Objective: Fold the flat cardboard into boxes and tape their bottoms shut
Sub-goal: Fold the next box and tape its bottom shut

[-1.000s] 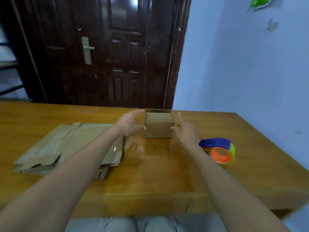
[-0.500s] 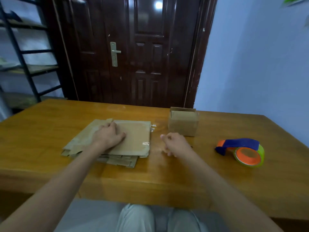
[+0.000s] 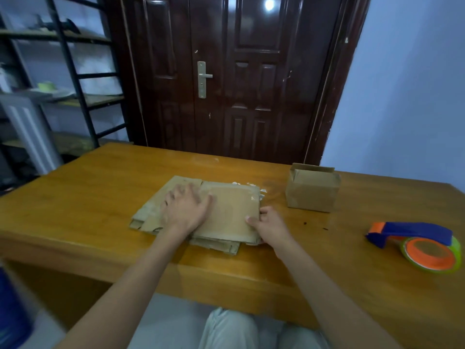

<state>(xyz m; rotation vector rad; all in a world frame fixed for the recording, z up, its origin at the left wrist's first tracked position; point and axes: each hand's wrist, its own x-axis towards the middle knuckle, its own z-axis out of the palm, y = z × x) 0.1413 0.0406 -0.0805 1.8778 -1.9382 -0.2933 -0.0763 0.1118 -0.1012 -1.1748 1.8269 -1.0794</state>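
Left hand (image 3: pixel 185 210) flat on cardboard stack (image 3: pixel 226 215) — right hand (image 3: pixel 268 226) pinching.

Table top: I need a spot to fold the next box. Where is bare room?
Bare wood lies left of the flat cardboard stack, and between the folded box, tape dispenser and near table edge. Crowded at the stack, where both hands work.

Flat cardboard stack (image 3: pixel 226 215) on table (image 3: pixel 75 210), folded box (image 3: pixel 313 191) right of it, tape dispenser (image 3: pixel 417 244) farther right
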